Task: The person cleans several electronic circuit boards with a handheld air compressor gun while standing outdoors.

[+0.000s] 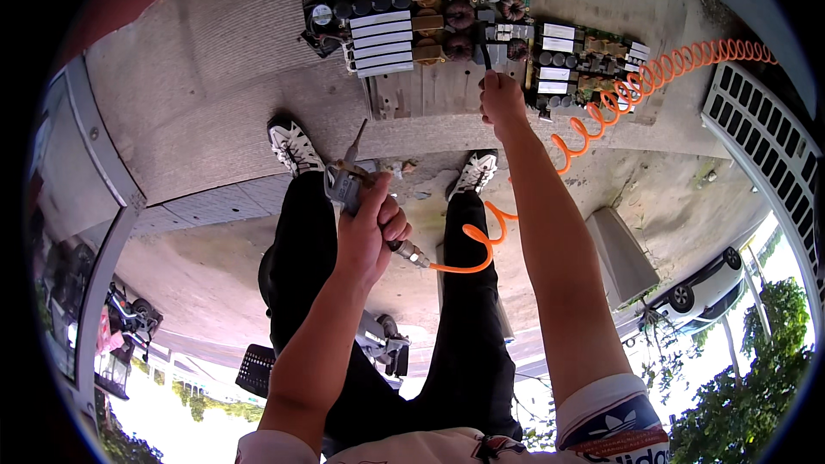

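My left hand (372,228) is wrapped round an air blow gun (345,186), whose thin nozzle tilts up toward the far side. An orange coiled air hose (477,251) runs from the gun's base. Farther out, my right hand (502,103) is closed on a slim dark-handled tool (487,58); its working end is lost among the parts. That tool reaches over the near edge of a large circuit board (447,47) with copper coils, black capacitors and pale metal strips. A smaller circuit board (574,64) lies just to the right.
The coiled hose crosses over the smaller board toward the far right. Cardboard (412,94) lies under the boards on the concrete. My shoes (295,148) stand close in front of it. A slotted grey panel (769,133) is at right, a glass-panelled frame (107,198) at left.
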Tool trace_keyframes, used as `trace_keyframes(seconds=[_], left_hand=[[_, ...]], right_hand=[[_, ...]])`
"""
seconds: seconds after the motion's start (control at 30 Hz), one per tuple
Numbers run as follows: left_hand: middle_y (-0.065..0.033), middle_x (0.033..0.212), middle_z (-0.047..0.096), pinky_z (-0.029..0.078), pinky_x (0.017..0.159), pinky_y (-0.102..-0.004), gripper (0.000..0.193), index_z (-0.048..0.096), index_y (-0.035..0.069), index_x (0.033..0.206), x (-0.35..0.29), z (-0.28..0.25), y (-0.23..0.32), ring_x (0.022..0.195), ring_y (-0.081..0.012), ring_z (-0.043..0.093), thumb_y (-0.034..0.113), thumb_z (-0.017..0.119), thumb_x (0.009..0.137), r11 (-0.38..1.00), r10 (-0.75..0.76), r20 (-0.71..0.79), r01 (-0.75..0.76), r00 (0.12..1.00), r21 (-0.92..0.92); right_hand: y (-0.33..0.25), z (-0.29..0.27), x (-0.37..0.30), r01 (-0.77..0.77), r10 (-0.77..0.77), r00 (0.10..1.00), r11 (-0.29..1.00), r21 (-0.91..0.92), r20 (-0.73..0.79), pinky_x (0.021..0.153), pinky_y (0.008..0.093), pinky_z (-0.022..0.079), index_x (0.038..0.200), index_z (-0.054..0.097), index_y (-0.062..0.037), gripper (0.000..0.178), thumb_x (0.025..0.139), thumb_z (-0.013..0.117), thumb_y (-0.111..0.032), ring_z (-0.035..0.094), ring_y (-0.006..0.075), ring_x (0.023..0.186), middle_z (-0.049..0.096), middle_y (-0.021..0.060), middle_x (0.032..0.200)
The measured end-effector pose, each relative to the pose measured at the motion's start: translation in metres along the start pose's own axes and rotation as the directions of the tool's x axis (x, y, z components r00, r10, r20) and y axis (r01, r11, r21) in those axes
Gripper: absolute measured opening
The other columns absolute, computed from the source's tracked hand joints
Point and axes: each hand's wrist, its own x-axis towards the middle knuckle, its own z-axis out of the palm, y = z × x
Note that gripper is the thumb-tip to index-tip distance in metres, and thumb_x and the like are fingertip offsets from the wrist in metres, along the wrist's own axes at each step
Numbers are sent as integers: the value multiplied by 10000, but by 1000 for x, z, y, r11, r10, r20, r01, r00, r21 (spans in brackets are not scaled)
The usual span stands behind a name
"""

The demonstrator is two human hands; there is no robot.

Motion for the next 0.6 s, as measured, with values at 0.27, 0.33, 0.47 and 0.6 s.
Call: trace_keyframes(seconds=[0.27,0.33,0.47,0.6], left_hand=[[56,599,313,319,529,-287,112,576,161,968,2,-3,-6,476,-80,334,259,613,929,1000,-12,15,12,1000,-10],[63,579,292,317,522,-281,131,564,159,883,0,0,-2,473,-78,322,265,633,917,1000,-7,-28,7,1000,-8],[65,576,285,315,520,-279,146,553,162,881,-1,3,-4,473,-77,320,275,638,913,999,-20,1,20,1000,30],[58,596,305,321,520,-288,136,566,163,955,3,-9,-7,476,-81,332,275,632,914,1000,-5,19,5,1000,26]], right_hand=[[8,32,-5,-20,22,1000,990,137,-13,357,293,286,807,475,-77,323,976,396,-340,375,116,400,405,2,552],[20,38,-15,-15,21,999,995,104,-50,357,294,285,802,474,-77,328,979,384,-338,371,118,396,402,4,551],[51,46,-4,127,-144,975,986,-103,-169,625,520,487,875,595,23,455,970,379,-366,605,470,680,627,273,776],[36,43,-6,221,-251,959,953,-208,-134,744,554,473,857,609,22,458,968,383,-360,581,525,808,621,311,828]])
